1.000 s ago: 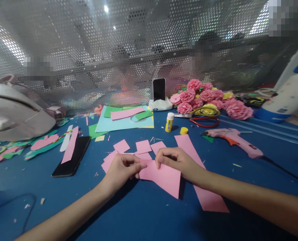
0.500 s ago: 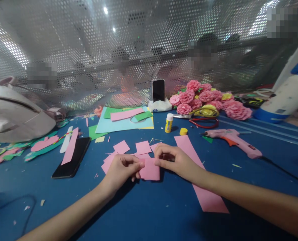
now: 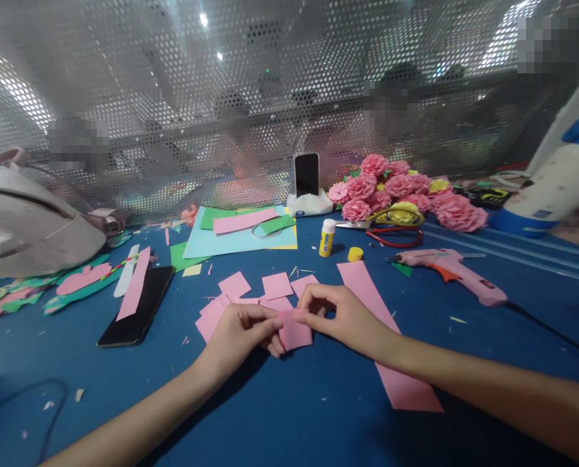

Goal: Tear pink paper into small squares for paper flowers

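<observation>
A small folded piece of pink paper is held between both hands above the blue table. My left hand pinches its left side, with the thumb on top and fingers underneath. At the upper right of the paper, my right hand grips the edge between thumb and fingers. Several pink paper squares lie just behind the hands, some overlapping. A long pink paper strip runs partly beneath my right forearm.
Behind stand an uncapped glue stick, its yellow cap, scissors and pink paper flowers. A pink glue gun lies right. Left are a dark phone and a pale bag.
The left fingers have slid further right over the paper, covering more of its left side. The paper has tilted slightly. The right hand stays nearly in place.
</observation>
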The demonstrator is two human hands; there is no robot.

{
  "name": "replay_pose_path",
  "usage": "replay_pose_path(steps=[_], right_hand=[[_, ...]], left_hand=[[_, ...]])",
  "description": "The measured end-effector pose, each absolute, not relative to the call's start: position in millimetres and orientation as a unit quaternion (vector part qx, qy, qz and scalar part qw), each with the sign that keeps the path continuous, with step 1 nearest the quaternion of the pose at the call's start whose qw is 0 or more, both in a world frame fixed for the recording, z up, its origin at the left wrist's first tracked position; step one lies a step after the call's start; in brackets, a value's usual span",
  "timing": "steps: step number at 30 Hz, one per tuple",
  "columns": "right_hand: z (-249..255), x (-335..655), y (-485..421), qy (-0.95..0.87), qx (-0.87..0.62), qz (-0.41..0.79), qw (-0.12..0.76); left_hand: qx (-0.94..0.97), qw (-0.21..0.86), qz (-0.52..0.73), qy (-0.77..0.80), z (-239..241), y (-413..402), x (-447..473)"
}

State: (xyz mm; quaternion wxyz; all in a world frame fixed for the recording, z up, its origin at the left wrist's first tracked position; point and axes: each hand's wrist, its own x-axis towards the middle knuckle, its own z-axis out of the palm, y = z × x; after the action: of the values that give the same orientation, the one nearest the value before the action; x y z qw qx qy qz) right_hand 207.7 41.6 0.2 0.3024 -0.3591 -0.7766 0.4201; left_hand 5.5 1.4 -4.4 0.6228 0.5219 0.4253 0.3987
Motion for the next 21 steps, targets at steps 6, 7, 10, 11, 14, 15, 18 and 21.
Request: replay_pose_path(steps=[6, 7, 10, 11, 14, 15, 18, 21], right_hand=[[-1.5, 208.4, 41.0, -0.779, -0.369, 0.406, 0.305], [-1.5, 208.3, 40.8, -0.779, -0.369, 0.405, 0.306], [-1.9, 207.4, 40.4, -0.777, -0.369, 0.404, 0.311], [-2.2, 207.1, 40.1, -0.776, -0.368, 0.406, 0.311], [-3.7, 206.2, 38.8, -0.774, -0.368, 0.410, 0.312], [-4.1, 206.1, 38.2, -0.774, -0.367, 0.409, 0.313], [-4.3, 205.9, 37.1, -0.777, -0.364, 0.401, 0.321], [-3.4, 205.4, 36.8, -0.781, -0.357, 0.395, 0.327]], left_hand=[[0.540, 0.607, 0.399, 0.424, -5.3, -0.5, 5.7], [0.542, 0.604, 0.401, 0.425, -5.4, -0.5, 6.3], [0.548, 0.590, 0.404, 0.433, -4.8, -0.6, 8.6], [0.551, 0.585, 0.403, 0.438, -4.4, -0.8, 9.4], [0.552, 0.576, 0.400, 0.452, -3.5, -1.8, 11.0], [0.550, 0.576, 0.399, 0.454, -3.4, -2.1, 11.3], [0.547, 0.577, 0.396, 0.458, -3.5, -2.4, 11.4], [0.552, 0.574, 0.393, 0.461, -4.4, -1.5, 11.4]])
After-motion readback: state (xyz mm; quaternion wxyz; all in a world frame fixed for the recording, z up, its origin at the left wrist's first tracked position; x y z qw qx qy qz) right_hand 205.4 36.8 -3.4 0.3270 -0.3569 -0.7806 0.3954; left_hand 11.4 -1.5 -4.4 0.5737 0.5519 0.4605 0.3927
